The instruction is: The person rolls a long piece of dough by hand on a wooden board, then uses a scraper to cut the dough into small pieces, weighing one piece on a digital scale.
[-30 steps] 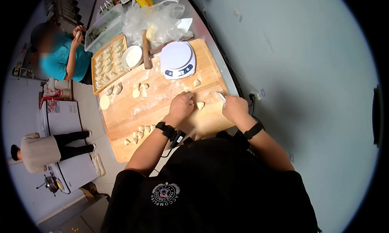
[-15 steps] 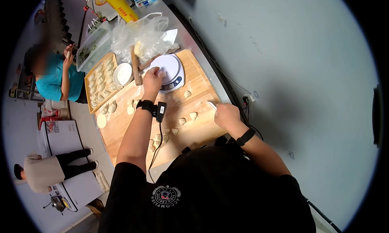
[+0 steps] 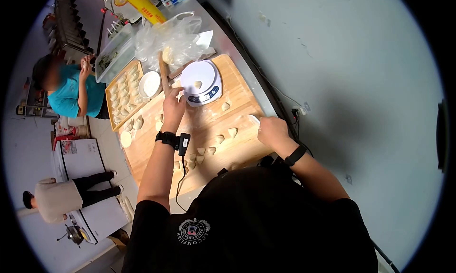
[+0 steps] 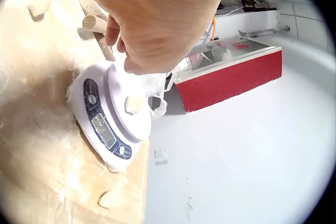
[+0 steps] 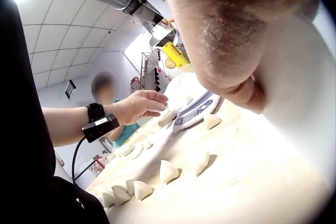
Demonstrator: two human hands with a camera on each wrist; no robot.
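Note:
A piece of dough (image 3: 197, 84) lies on the round plate of the white scale (image 3: 202, 98), whose display faces the person. Just left of the scale, my left hand (image 3: 174, 109) hovers with relaxed fingers and nothing visible in them; in the left wrist view the hand (image 4: 152, 19) is above the scale's far edge (image 4: 113, 71). Over the right side of the wooden board, my right hand (image 3: 273, 131) grips a white-bladed tool (image 3: 254, 119). The right wrist view shows only part of that hand (image 5: 226, 40), and the tool is hidden there. Several dough pieces (image 3: 232, 132) lie between the hands.
A tray of dumplings (image 3: 114, 123), a white bowl (image 3: 150, 84) and a wooden rolling pin (image 3: 164, 73) stand beyond the left hand. Plastic bags (image 3: 166, 38) lie behind the scale. A person in turquoise (image 3: 69, 92) is at the far left.
My left hand went from the board to the scale, then drew back to its left; the dough piece now rests on the plate. My right hand keeps its grip on the tool.

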